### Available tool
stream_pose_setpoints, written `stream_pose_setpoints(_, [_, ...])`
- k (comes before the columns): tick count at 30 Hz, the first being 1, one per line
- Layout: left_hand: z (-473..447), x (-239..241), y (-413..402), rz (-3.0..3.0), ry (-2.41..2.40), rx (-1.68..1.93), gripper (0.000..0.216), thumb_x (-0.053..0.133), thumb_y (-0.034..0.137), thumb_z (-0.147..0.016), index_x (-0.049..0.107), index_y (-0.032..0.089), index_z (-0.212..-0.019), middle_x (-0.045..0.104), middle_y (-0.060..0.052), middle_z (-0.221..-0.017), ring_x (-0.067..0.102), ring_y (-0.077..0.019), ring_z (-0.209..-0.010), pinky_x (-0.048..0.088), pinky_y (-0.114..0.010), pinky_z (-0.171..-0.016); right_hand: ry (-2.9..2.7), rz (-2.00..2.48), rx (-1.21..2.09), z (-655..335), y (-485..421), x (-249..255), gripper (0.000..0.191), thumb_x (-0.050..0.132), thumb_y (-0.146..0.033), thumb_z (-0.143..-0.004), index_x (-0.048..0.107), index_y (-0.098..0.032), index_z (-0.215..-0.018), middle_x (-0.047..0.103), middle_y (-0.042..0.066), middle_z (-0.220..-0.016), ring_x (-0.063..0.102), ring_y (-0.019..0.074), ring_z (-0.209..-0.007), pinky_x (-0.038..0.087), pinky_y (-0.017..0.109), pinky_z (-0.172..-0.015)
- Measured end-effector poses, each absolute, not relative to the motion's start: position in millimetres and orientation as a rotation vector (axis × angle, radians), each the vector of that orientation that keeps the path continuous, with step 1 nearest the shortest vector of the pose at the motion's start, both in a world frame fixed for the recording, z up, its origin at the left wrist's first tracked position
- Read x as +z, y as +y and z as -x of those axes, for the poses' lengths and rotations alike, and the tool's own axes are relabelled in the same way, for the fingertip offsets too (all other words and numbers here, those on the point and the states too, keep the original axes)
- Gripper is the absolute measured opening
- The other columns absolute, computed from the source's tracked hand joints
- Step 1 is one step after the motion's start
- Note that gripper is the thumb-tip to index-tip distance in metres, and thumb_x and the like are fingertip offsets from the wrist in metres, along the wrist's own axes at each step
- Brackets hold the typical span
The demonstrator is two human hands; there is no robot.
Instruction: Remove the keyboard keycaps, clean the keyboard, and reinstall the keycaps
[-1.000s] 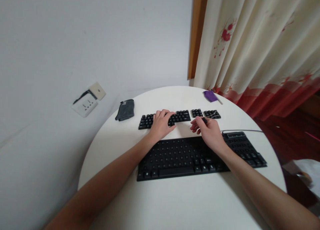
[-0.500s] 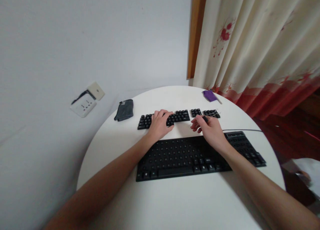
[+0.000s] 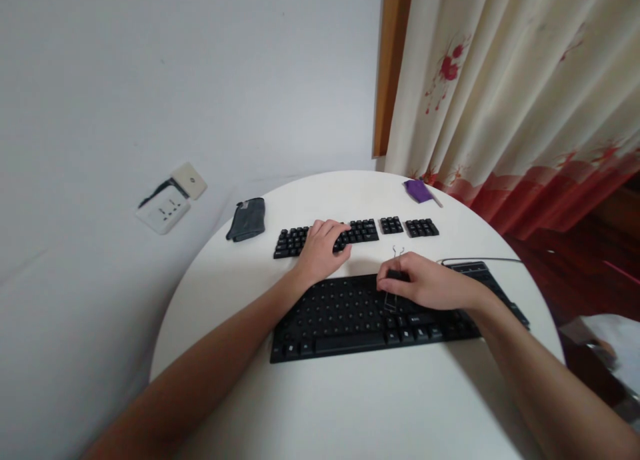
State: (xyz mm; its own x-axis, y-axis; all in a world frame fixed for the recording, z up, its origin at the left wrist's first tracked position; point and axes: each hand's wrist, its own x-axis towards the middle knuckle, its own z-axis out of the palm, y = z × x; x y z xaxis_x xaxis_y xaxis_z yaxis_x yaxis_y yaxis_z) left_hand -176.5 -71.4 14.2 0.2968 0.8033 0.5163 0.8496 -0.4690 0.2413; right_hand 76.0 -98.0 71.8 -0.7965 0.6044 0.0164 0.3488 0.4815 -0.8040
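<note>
Left hand (image 3: 323, 252) is laid over loose keycaps (image 3: 289, 244) just beyond the keyboard (image 3: 350, 344), its fingers loosely spread and thumb held apart; contact at the fingertips cannot quite be made out. By the right hand (image 3: 425, 281), a wire tool (image 3: 397, 275) is pinched at its dark grip between thumb and fingers, above the keyboard's middle. Beyond the keyboard's left end, a grey pouch (image 3: 249, 220) is placed; beyond its right half, a purple cloth (image 3: 418, 191).

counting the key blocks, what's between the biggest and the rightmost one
The smallest key block lies between the biggest block and the rightmost block, as the head view shows.
</note>
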Motion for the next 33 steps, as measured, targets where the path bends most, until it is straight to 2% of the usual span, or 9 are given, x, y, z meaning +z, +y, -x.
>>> stream_pose_setpoints(5, [178.0, 10.4, -69.0, 2.48, -1.558, -0.937, 0.031, 0.058, 0.021, -0.089, 0.061, 0.021, -0.12, 0.063, -0.006, -0.116, 0.05, -0.0246, -0.11, 0.041, -0.042, -0.101, -2.492, 0.768, 1.339, -78.2, -101.0, 64.8, 0.024, 0.059, -0.034, -0.091, 0.076, -0.018, -0.085, 0.068, -0.001, -0.068, 0.055, 0.0141, -0.061, 0.043, 0.026, -0.06])
stream_pose_setpoints(9, [178.2, 9.1, -68.2, 2.489, -1.565, -0.939, 0.03, 0.057, 0.018, -0.089, 0.062, 0.022, -0.119, 0.064, -0.006, -0.116, 0.051, -0.0252, -0.11, 0.042, -0.043, -0.101, -2.517, 0.759, 1.429, -81.3, -104.9, 65.6, 0.025, 0.062, -0.036, -0.088, 0.08, -0.019, -0.092, 0.074, 0.002, -0.075, 0.06, 0.0159, -0.064, 0.045, 0.025, -0.058])
stream_pose_setpoints(13, [178.0, 9.3, -68.0, 2.495, -1.549, -0.955, 0.03, 0.057, 0.017, -0.089, 0.062, 0.021, -0.118, 0.064, -0.006, -0.114, 0.051, -0.0245, -0.109, 0.042, -0.043, -0.101, -2.581, 0.72, 1.566, -80.9, -110.0, 67.9, 0.024, 0.063, -0.03, -0.087, 0.081, -0.017, -0.098, 0.077, 0.005, -0.083, 0.065, 0.0161, -0.068, 0.047, 0.024, -0.06])
stream_pose_setpoints(17, [177.9, 9.2, -68.0, 2.495, -1.546, -0.953, 0.029, 0.056, 0.017, -0.089, 0.063, 0.021, -0.117, 0.064, -0.006, -0.113, 0.051, -0.0244, -0.109, 0.042, -0.042, -0.101, -2.612, 0.687, 1.56, -77.0, -110.5, 64.9, 0.023, 0.063, -0.027, -0.086, 0.081, -0.017, -0.096, 0.077, 0.005, -0.081, 0.066, 0.016, -0.068, 0.047, 0.024, -0.06])
stream_pose_setpoints(21, [177.6, 9.0, -68.2, 2.506, -1.529, -0.945, 0.028, 0.055, 0.016, -0.089, 0.062, 0.02, -0.116, 0.064, -0.006, -0.113, 0.051, -0.0239, -0.109, 0.042, -0.042, -0.101, -2.558, 0.799, 1.47, -76.1, -106.3, 59.9, 0.026, 0.061, -0.034, -0.089, 0.08, -0.017, -0.087, 0.074, 0.004, -0.072, 0.061, 0.0142, -0.06, 0.044, 0.024, -0.056])
stream_pose_setpoints(29, [176.1, 10.9, -68.4, 2.528, -1.505, -0.951, 0.026, 0.054, 0.015, -0.09, 0.063, 0.021, -0.114, 0.065, -0.006, -0.111, 0.052, -0.0238, -0.107, 0.043, -0.041, -0.1, -2.435, 0.959, 1.574, -72.9, -100.4, 53.2, 0.047, 0.054, -0.053, -0.093, 0.077, -0.015, -0.079, 0.063, 0.002, -0.055, 0.055, 0.0125, -0.048, 0.043, 0.024, -0.049])
stream_pose_setpoints(33, [176.1, 11.4, -68.9, 2.538, -1.51, -0.975, 0.026, 0.053, 0.014, -0.09, 0.064, 0.021, -0.113, 0.066, -0.006, -0.11, 0.053, -0.024, -0.107, 0.044, -0.043, -0.099, -2.356, 0.939, 1.673, -71.4, -97.4, 50.7, 0.048, 0.056, -0.057, -0.091, 0.075, -0.016, -0.077, 0.059, 0.0, -0.054, 0.053, 0.0117, -0.046, 0.044, 0.024, -0.047])
